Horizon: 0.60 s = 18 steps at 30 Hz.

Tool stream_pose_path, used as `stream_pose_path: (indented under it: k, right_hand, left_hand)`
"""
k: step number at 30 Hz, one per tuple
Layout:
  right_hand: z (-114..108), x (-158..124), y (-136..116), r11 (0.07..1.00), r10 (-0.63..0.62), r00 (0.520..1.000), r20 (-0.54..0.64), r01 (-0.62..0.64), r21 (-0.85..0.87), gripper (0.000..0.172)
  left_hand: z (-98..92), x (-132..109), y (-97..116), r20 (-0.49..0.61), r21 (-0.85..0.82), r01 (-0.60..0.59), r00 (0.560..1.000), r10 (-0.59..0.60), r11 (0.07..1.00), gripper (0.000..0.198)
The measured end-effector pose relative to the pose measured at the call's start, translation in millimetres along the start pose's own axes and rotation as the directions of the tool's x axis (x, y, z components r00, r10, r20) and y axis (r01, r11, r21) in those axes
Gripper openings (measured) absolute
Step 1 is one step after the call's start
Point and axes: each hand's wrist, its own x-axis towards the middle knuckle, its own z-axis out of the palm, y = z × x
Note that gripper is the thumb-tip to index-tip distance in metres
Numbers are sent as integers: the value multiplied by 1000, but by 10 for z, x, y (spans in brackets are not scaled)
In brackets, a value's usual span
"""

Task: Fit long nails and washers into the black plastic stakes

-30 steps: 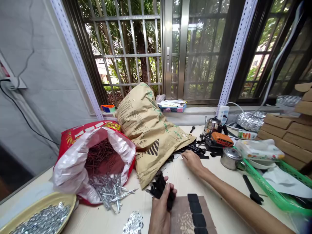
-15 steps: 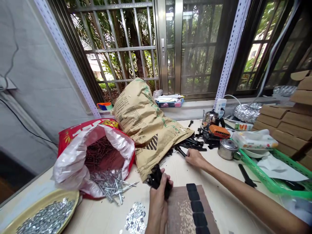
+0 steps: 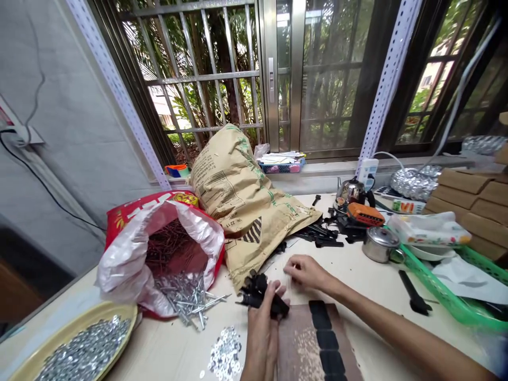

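My left hand (image 3: 264, 323) is closed around a bundle of black plastic pieces (image 3: 257, 291), held above the near edge of the paper sack. Just right of it, my right hand (image 3: 307, 271) hovers over the table with its fingers curled in and nothing visible in them. Below both hands lies a brown board (image 3: 296, 344) with a row of black rounded squares (image 3: 327, 338) along it. More black plastic pieces (image 3: 317, 233) are heaped at the mouth of the paper sack (image 3: 226, 185).
At left stand a red and white bag (image 3: 115, 270) spilling silver nails (image 3: 190, 299) and a yellow dish (image 3: 129, 323) of small metal parts. Loose washers (image 3: 225, 352) lie near the board. To the right are a steel cup (image 3: 381, 244), an orange tool part (image 3: 365, 214) and a green basket (image 3: 440, 296).
My right hand has drawn back from the black heap toward my left hand, and the black strip it held no longer shows in it. The view has shifted slightly.
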Motion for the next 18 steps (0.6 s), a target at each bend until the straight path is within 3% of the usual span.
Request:
stream_pose_path:
  k: [3, 6, 9, 11, 14, 18]
  right_hand:
    - [62, 363, 149, 988, 90, 977, -192, -112, -105, 20]
    - [150, 602, 229, 970, 139, 959, -246, -182, -161, 36]
    - [200, 682, 269, 961, 140, 957, -254, -193, -197, 38]
    - [169, 639, 303, 958, 129, 959, -253, -186, -220, 35]
    - [-2, 449, 388, 944, 139, 954, -266, -209, -255, 29]
    - [-354, 68, 408, 945, 58, 965, -256, -136, -298, 30]
  left_hand:
    - [-15, 8, 14, -15, -20, 42, 999, -42, 999, 34]
    - [-6, -19, 41, -27, -40, 75, 997, -76, 996, 33]
    - [22, -42, 59, -47, -40, 117, 992, -119, 992, 36]
    - [32, -44, 51, -30, -20, 90, 995, -90, 996, 42]
    - [19, -33, 14, -9, 59, -53, 999, 53, 997, 53]
    - [-5, -34, -1, -9, 272, -145, 988, 153, 951, 39]
